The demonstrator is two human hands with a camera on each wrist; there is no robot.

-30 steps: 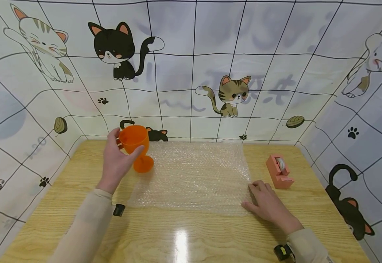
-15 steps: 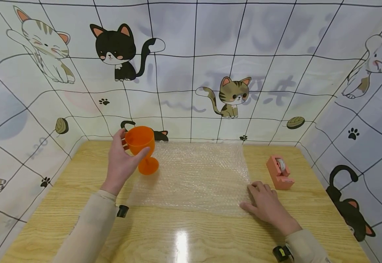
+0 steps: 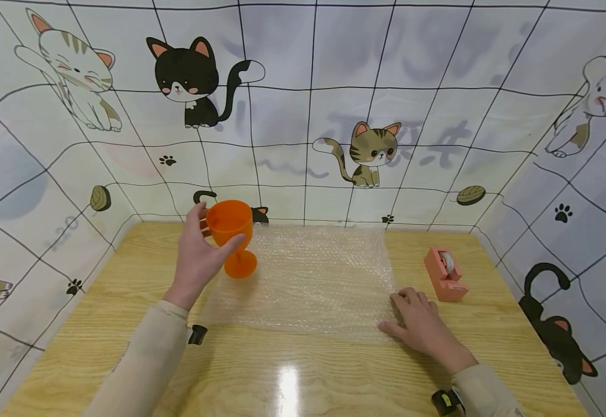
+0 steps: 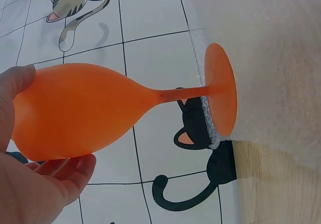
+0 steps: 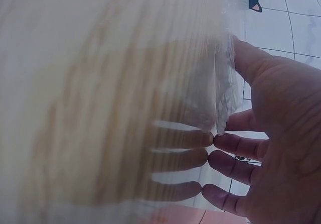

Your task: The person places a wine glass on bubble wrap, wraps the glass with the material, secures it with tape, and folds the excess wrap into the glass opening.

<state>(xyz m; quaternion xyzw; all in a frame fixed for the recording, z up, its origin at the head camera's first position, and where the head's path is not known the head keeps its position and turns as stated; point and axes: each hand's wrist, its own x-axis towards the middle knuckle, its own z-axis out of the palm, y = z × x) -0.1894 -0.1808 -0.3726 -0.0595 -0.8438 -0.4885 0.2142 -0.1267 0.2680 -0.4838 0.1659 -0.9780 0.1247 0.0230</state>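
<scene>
An orange plastic goblet (image 3: 230, 229) is held by its bowl in my left hand (image 3: 195, 260), thumb on one side and fingers on the other. In the left wrist view the goblet's bowl (image 4: 85, 113) shows close up, its stem and round foot pointing away from the palm. The foot overlaps the upper left part of a flat sheet of bubble wrap (image 3: 318, 278). At the sheet's right edge rests my right hand (image 3: 422, 324), thumb and fingers spread. Its fingertips (image 5: 220, 141) meet their own reflections in the shiny surface, with the wrap's edge (image 5: 228, 93) beside the thumb.
A pink tape dispenser (image 3: 444, 275) with a roll of tape stands right of the wrap, beyond my right hand. The wood-grain table (image 3: 240, 370) meets a cat-printed cloth wall (image 3: 282, 116) at the back and both sides.
My left hand has carried the goblet to the right, bringing its foot further over the wrap's left side. The right hand has stayed at the wrap's right edge.
</scene>
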